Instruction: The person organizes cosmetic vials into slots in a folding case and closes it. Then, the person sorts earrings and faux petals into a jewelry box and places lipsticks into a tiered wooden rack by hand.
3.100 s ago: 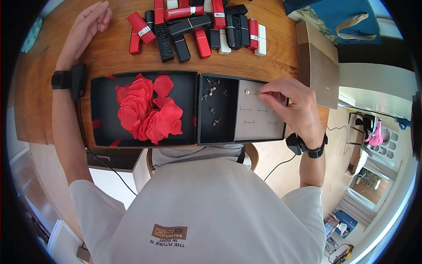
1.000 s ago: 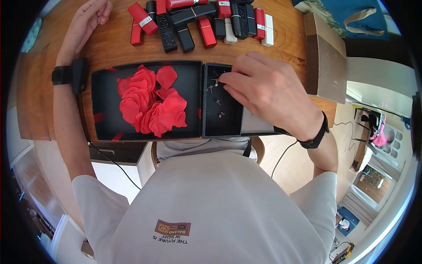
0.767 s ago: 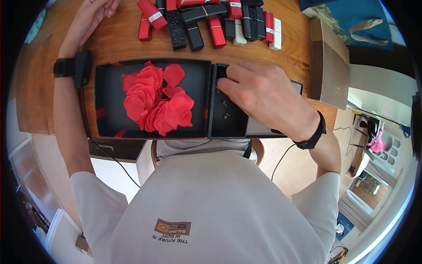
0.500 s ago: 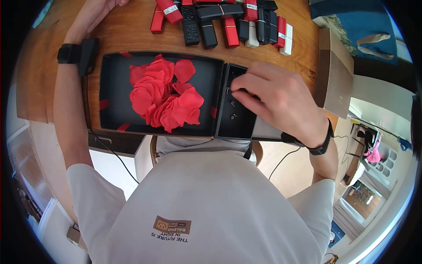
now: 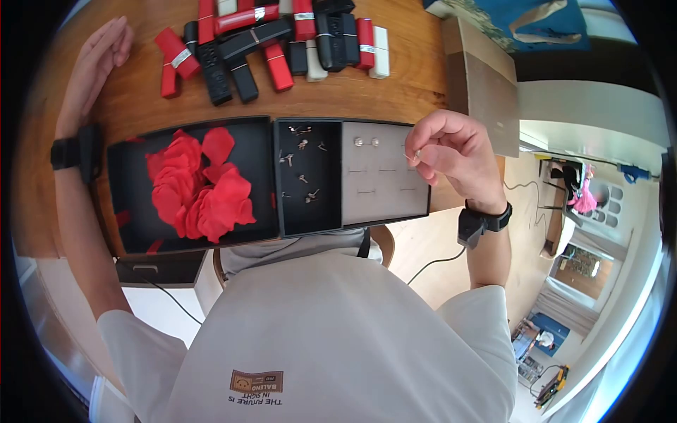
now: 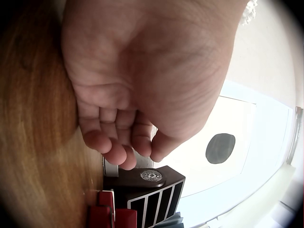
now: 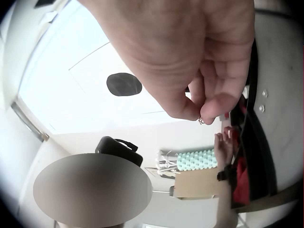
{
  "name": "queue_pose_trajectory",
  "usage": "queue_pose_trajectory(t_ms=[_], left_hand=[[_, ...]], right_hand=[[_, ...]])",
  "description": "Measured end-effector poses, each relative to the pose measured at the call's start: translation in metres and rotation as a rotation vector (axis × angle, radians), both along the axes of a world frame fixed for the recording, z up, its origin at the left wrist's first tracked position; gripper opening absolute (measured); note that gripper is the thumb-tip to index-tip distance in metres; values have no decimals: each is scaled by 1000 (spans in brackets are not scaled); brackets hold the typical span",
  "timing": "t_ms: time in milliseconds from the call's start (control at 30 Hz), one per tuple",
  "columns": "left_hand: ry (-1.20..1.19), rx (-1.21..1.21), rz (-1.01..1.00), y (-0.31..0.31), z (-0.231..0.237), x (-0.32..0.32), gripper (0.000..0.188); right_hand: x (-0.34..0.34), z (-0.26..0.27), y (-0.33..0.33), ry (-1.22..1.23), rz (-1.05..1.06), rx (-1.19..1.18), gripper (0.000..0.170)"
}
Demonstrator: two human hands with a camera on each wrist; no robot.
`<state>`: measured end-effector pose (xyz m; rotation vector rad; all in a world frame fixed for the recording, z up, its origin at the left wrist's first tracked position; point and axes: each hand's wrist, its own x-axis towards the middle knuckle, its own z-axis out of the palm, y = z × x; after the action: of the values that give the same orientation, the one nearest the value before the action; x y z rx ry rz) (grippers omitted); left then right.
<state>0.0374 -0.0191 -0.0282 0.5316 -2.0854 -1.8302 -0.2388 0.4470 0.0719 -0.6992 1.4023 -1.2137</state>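
Observation:
My right hand (image 5: 462, 158) pinches a small earring (image 5: 417, 154) between thumb and fingertip. It hovers over the right edge of a grey slotted pad (image 5: 384, 206). The same earring (image 7: 201, 121) glints at the fingertips in the right wrist view, its details too small to make out. Two pearl studs (image 5: 367, 142) sit side by side near the pad's far edge. Left of the pad, several loose earrings (image 5: 303, 144) lie in a black compartment (image 5: 310, 218). My left hand (image 5: 100, 60) rests on the wooden table, fingers loosely bent and holding nothing.
A black tray (image 5: 127, 176) of red petals (image 5: 201, 190) adjoins the compartment on the left. Several red, black and white lipstick boxes (image 5: 278, 67) lie piled beyond it. A cardboard box (image 5: 479, 84) and a blue bag (image 5: 557, 28) stand at the right.
My right hand reached into the black compartment, then came back right over the pad with an earring. Two pearl studs show on the pad, where one showed before. The left hand stayed resting.

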Motion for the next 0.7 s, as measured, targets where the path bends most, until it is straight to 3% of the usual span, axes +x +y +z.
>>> queue_pose_trajectory(t_ms=[167,233,567,700], left_hand=[[-8,22,11,-3,-2,1,35],[-12,41,26,-4,-3,1,36],[-11,16,30,-4,-3,0,37],[-7,16,16,-3,-3,0,37]], right_hand=[[2,-5,21,288,-145,127,11],[1,-13,28,670,-97,117,9],[9,-10,20,981,-10,119,9],[9,-15,19,1083,3,14,12]])
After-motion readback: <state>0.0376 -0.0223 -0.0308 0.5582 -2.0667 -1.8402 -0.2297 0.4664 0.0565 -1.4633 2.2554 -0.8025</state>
